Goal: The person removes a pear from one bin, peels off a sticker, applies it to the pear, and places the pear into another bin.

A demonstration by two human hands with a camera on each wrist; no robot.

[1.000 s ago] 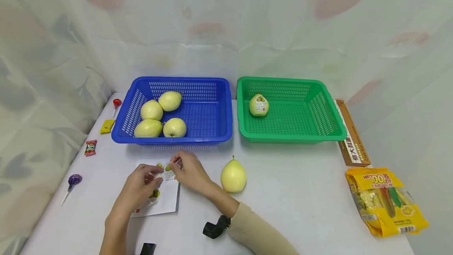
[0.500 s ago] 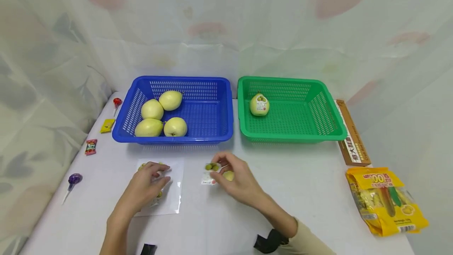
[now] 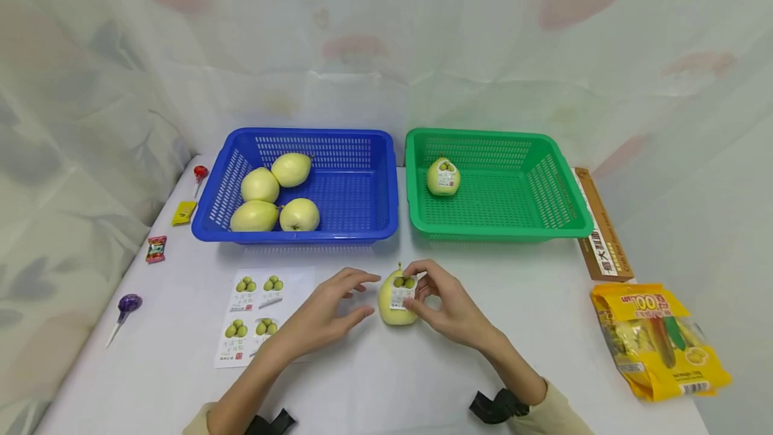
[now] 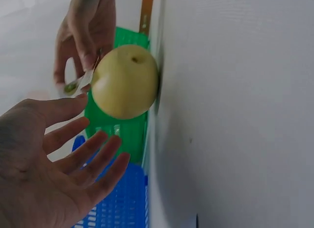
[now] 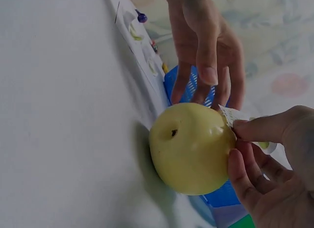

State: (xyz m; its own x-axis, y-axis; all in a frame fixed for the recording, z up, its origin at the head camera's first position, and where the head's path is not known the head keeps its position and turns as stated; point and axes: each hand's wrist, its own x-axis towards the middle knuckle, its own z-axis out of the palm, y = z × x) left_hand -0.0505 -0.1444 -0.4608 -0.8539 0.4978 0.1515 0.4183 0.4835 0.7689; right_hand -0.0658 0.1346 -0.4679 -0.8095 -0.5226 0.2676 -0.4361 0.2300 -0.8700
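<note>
A pale yellow pear [image 3: 391, 315] lies on its side, stem [image 3: 399, 266] pointing away. A white sticker [image 3: 400, 295] printed with green fruit is held over its upper side.

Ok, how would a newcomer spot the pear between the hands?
Start at the gap between the blue basket and the green basket. On the table just in front, between the left hand and the right hand, which pinches a sticker, lies the pear. It alone is outside the baskets.
</note>
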